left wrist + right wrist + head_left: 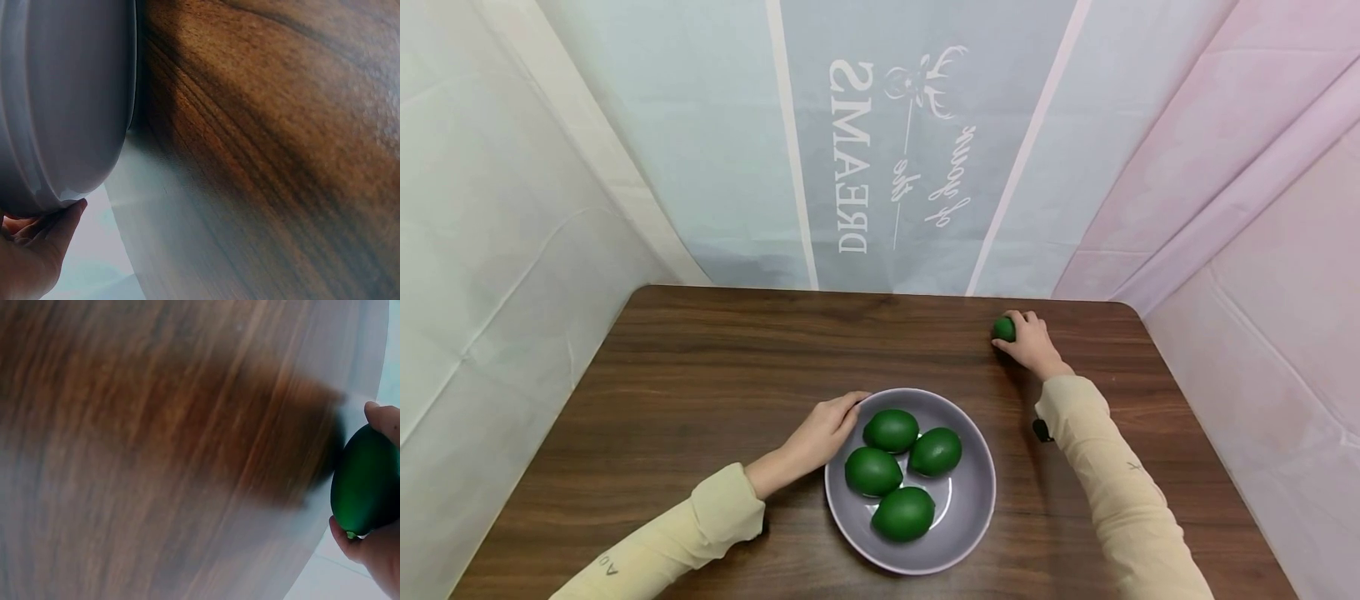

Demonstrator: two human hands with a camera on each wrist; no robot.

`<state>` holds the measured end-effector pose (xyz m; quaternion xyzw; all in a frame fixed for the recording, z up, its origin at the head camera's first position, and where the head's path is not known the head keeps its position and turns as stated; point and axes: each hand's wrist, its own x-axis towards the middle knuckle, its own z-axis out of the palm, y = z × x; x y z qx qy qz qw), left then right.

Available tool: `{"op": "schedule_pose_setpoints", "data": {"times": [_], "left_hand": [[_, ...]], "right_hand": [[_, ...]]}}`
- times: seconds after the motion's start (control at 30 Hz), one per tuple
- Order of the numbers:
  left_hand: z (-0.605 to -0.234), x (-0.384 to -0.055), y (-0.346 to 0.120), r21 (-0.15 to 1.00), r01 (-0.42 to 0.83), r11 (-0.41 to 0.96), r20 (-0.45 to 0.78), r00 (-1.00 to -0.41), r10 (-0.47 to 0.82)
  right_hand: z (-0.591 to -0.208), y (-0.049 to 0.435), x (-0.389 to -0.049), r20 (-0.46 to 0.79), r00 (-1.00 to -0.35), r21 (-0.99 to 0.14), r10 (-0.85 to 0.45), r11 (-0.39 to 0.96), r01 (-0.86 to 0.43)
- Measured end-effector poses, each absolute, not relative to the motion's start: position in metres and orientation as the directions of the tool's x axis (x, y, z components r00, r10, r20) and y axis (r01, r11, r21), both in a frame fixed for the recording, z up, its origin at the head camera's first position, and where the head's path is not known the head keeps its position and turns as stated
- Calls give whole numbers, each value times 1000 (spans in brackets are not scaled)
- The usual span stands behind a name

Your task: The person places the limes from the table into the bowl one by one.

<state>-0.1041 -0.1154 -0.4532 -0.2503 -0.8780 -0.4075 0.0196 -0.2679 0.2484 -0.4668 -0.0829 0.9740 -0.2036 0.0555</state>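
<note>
A round greyish-purple bowl [970, 533] stands on the table with several green limes [904, 513] inside. My left hand [823, 429] holds the bowl at its upper-left rim. The left wrist view shows fingertips [74, 215] against the bowl's outer wall [75, 94]. Toward the far right of the table, my right hand [1033, 342] grips another lime [1004, 328] between thumb and fingers. In the right wrist view this lime [365, 481] has a small pale stem tip, with digits at both of its ends and a dark shadow beside it on the wood.
The dark wood-grain table [715, 375] has rounded far corners. A blue-grey curtain with white lettering [852, 158] hangs behind its far edge, and pale cloth walls [497, 250] stand on both sides. A black object [1042, 430] shows at the right cuff.
</note>
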Motion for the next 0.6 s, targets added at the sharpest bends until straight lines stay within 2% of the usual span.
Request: {"op": "schedule_pose_setpoints", "data": {"times": [0.6], "left_hand": [[-454, -104, -115, 692, 467, 550, 251, -871, 423]], "right_hand": [[-461, 257, -259, -50, -977, -394, -209, 903, -173]]}}
